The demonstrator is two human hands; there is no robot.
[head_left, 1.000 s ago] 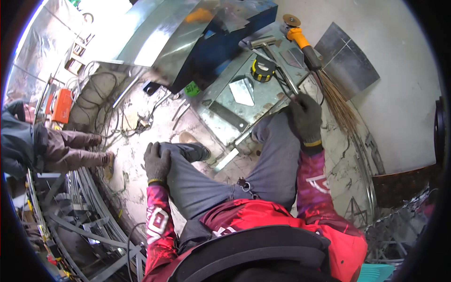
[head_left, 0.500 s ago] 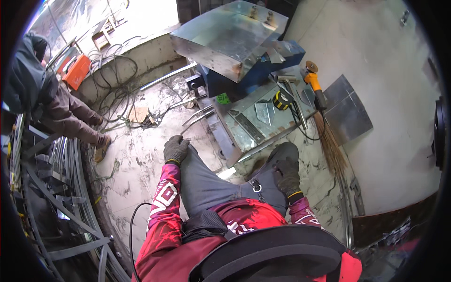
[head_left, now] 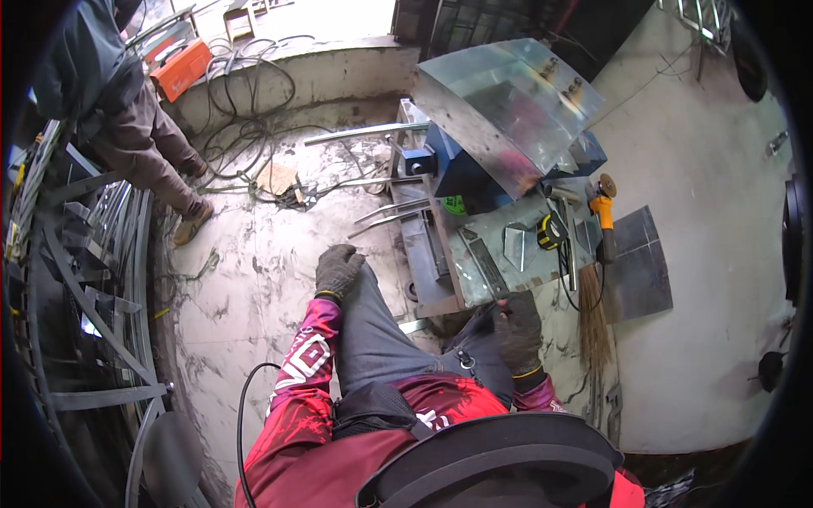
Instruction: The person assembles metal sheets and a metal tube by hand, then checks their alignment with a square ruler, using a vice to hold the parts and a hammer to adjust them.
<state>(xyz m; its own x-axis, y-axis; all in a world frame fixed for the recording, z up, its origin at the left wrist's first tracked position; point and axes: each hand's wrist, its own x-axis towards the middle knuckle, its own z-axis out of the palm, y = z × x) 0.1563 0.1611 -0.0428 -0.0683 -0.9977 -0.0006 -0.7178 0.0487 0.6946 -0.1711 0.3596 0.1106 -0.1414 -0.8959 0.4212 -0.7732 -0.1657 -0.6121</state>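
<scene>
My left hand (head_left: 340, 269), in a dark grey knitted glove, rests over my left knee with its fingers laid along it. My right hand (head_left: 518, 334), gloved alike, is at my right knee. Its fingers are bent against the grey trouser leg (head_left: 481, 332), and the cloth looks gathered at the fingertips. Just beyond my knees stands a low metal worktable (head_left: 461, 284). A dark flat metal bar (head_left: 484, 264), a small shiny sheet piece (head_left: 515, 247), a yellow-and-black tape measure (head_left: 550, 230) and a hammer-like tool (head_left: 569, 222) lie on it.
A blue machine (head_left: 457, 169) under a shiny sheet-metal cover (head_left: 500, 102) stands behind. Right are an orange angle grinder (head_left: 602, 212), a broom (head_left: 593, 326) and a metal sheet (head_left: 639, 262). Metal strips (head_left: 102, 339), a person (head_left: 127, 127), cables (head_left: 246, 135) and an orange box (head_left: 180, 69) are left.
The view has shifted, so the table and machine sit further right and lower. My right hand has moved from the thigh forward to the knee. My left hand stays on its knee.
</scene>
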